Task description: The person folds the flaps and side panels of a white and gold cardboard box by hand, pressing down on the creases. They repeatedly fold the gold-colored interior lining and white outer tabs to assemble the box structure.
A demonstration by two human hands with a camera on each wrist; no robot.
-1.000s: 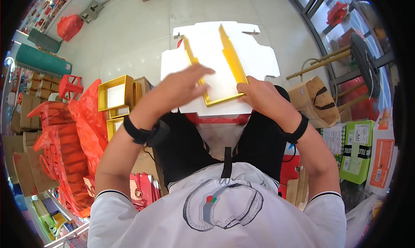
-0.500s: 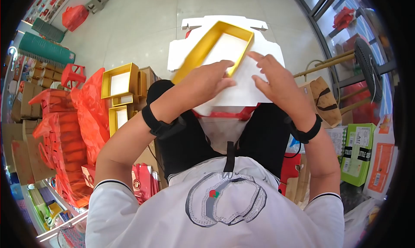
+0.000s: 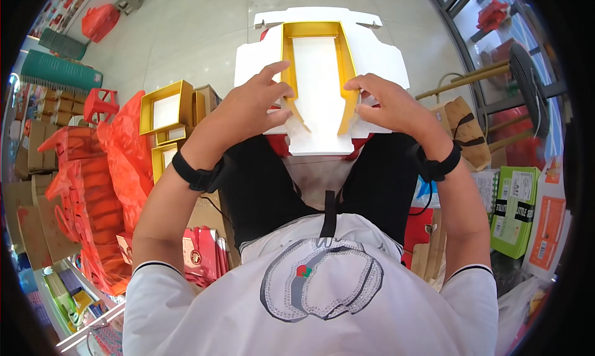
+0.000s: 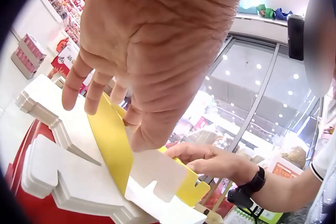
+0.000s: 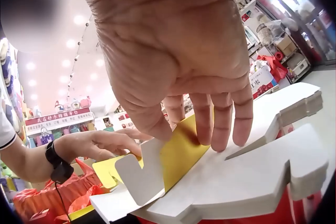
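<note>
A partly folded cardboard box (image 3: 316, 26), with yellow walls and a white base, lies on a stack of white die-cut card sheets (image 3: 381, 61). Its far end stands upright; the end toward the person is unfolded, with a white flap (image 3: 321, 146) lying flat. At the left wall, my left hand (image 3: 251, 105) has thumb and fingers around the edge, other fingers spread. My right hand (image 3: 393, 108) pinches the right wall, its thumb beside the white end tab (image 5: 139, 176) and its fingers along the yellow outside (image 5: 184, 153).
Finished yellow boxes (image 3: 166, 108) are piled at the left, beside red plastic bags (image 3: 127, 151). Under the sheets is a red support (image 4: 34, 203). A brown paper bag (image 3: 465, 133), a green box (image 3: 514, 210) and a fan (image 3: 528, 89) stand at the right.
The box was turned, so its upright end moved from near the person to the far side. Both hands shifted to its side walls, and the right hand, free half a second ago, holds it again.
</note>
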